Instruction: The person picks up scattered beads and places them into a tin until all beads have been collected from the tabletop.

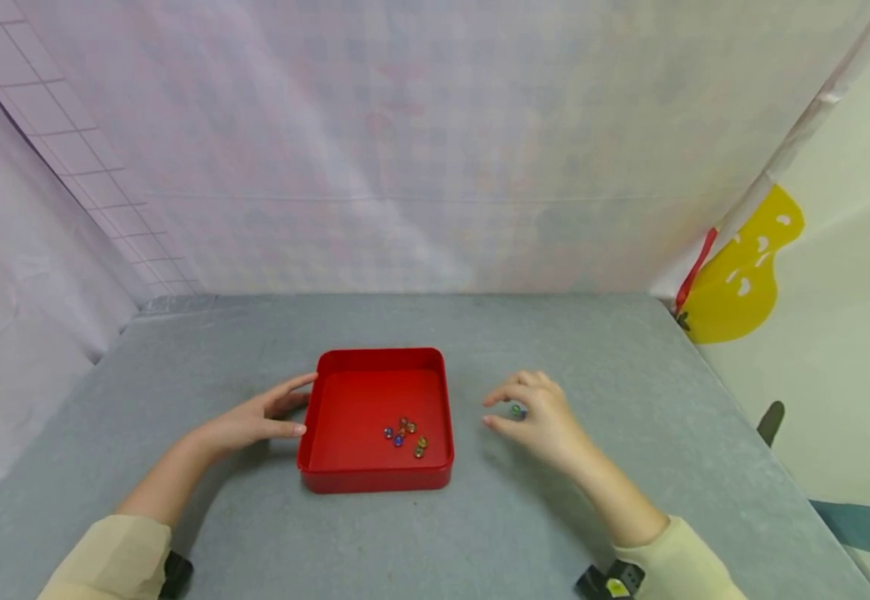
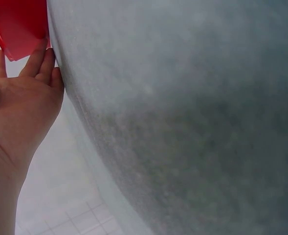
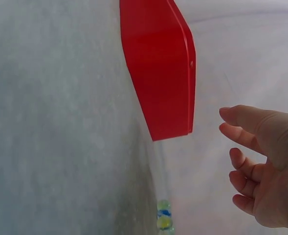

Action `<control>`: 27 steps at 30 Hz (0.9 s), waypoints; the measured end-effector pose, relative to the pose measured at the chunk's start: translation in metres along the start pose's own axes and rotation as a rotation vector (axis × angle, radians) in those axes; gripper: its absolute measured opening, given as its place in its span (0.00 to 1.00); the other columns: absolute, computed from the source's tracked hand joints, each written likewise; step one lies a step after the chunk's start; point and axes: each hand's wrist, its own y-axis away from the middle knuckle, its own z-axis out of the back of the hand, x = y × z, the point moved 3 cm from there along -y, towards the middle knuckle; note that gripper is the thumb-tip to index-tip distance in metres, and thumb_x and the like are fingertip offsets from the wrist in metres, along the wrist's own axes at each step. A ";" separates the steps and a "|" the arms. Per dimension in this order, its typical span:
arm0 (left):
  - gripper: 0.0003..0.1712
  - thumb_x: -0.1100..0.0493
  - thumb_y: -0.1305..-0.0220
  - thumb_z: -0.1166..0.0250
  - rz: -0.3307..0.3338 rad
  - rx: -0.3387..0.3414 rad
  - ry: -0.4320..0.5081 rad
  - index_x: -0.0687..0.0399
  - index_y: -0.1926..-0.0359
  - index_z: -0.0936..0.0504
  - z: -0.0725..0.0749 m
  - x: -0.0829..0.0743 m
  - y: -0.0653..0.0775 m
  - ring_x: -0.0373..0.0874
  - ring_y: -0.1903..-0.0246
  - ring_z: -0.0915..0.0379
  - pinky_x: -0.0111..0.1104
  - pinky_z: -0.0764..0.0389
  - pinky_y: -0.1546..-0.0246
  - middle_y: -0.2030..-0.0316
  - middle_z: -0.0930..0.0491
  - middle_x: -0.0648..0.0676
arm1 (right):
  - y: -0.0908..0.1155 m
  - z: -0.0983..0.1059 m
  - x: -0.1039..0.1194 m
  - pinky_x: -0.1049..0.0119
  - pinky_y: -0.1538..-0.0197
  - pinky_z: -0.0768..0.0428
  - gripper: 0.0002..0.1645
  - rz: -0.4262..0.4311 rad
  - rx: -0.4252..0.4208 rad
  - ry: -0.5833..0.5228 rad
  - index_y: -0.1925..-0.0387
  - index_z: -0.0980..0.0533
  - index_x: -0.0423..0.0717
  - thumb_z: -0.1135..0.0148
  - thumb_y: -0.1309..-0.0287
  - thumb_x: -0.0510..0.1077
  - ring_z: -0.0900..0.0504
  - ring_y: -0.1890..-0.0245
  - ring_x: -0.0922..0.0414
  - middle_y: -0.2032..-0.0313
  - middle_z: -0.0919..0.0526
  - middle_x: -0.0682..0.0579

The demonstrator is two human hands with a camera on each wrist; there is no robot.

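Note:
A red square tray (image 1: 375,479) lies on the grey cloth, with several small glass marbles (image 1: 399,441) in its near right part. My left hand (image 1: 261,417) is at the tray's left side, fingers extended and fingertips right at the wall; the left wrist view shows this hand (image 2: 29,93) against the red side. To the right of the tray hovers my right hand (image 1: 536,417), its thumb and fingers apart and nothing between them. Beyond that gap lie a few more marbles (image 1: 517,411), partly hidden by the hand. The right wrist view has these marbles (image 3: 164,220) on the cloth, away from the fingertips (image 3: 227,113).
A grey cloth (image 1: 360,550) covers the table. Pale sheeting (image 1: 405,150) hangs behind its back edge, and white sheeting with a yellow pattern (image 1: 742,283) hangs at the right. Each wrist carries a dark camera (image 1: 615,582).

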 end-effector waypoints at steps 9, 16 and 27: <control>0.45 0.59 0.35 0.37 -0.018 0.005 -0.008 0.51 0.25 0.53 0.000 -0.003 0.002 0.65 0.31 0.57 0.58 0.39 0.42 0.29 0.50 0.68 | 0.006 0.006 -0.014 0.54 0.54 0.35 0.10 -0.002 -0.003 0.021 0.67 0.16 0.48 0.24 0.55 0.42 0.28 0.63 0.56 0.66 0.20 0.59; 0.44 0.60 0.35 0.37 -0.007 0.002 0.001 0.49 0.25 0.52 0.000 -0.002 0.001 0.64 0.31 0.56 0.57 0.38 0.42 0.29 0.50 0.66 | 0.010 0.012 -0.021 0.53 0.53 0.35 0.10 -0.010 -0.008 0.032 0.67 0.16 0.47 0.24 0.55 0.41 0.27 0.62 0.56 0.66 0.20 0.59; 0.45 0.59 0.35 0.37 -0.009 -0.004 -0.011 0.50 0.25 0.52 0.000 -0.001 0.001 0.65 0.32 0.55 0.56 0.35 0.43 0.29 0.49 0.67 | 0.014 0.021 -0.033 0.54 0.54 0.35 0.09 -0.025 -0.015 0.050 0.67 0.15 0.48 0.24 0.54 0.41 0.28 0.63 0.55 0.66 0.20 0.58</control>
